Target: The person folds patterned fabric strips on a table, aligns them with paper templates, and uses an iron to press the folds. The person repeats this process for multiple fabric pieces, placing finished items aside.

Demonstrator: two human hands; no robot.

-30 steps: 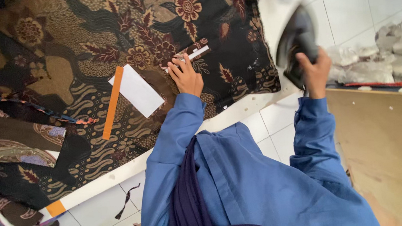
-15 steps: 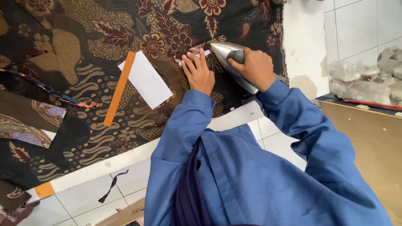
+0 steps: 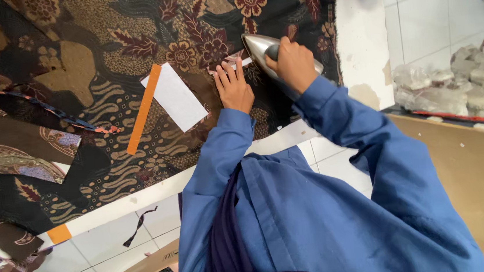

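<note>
Brown batik cloth (image 3: pixel 101 61), printed with flowers and leaves, covers most of the white table (image 3: pixel 362 44). At far left, loose cut pieces of patterned fabric (image 3: pixel 16 156) overlap near the table edge. Next along, an orange ruler strip (image 3: pixel 143 109) lies diagonally on the cloth, touching a white paper rectangle (image 3: pixel 175 98).

Left hand (image 3: pixel 233 87): flat, palm down, fingers spread slightly and pointing away from the body, holding nothing; it pins the cloth just beside a small pale fabric strip (image 3: pixel 229 61). Left arm in blue sleeve, reaching straight forward.

Right hand (image 3: pixel 294 64): closed around the handle of a metal iron (image 3: pixel 260 47). The iron's nose points left toward the strip and the left fingertips; its soleplate appears to rest on the cloth, though contact cannot be confirmed from this angle. Right arm extended, elbow out to the right.

Progress, judged: pressing is under way at the strip only; the iron seems to cover part of the strip at most, so most of it is yet to be pressed. Ruler and paper lie apart, untouched.

Far right, beyond the table: white floor tiles (image 3: pixel 418 15), a wooden board (image 3: pixel 466 163), bundled plastic bags (image 3: pixel 465 81).
</note>
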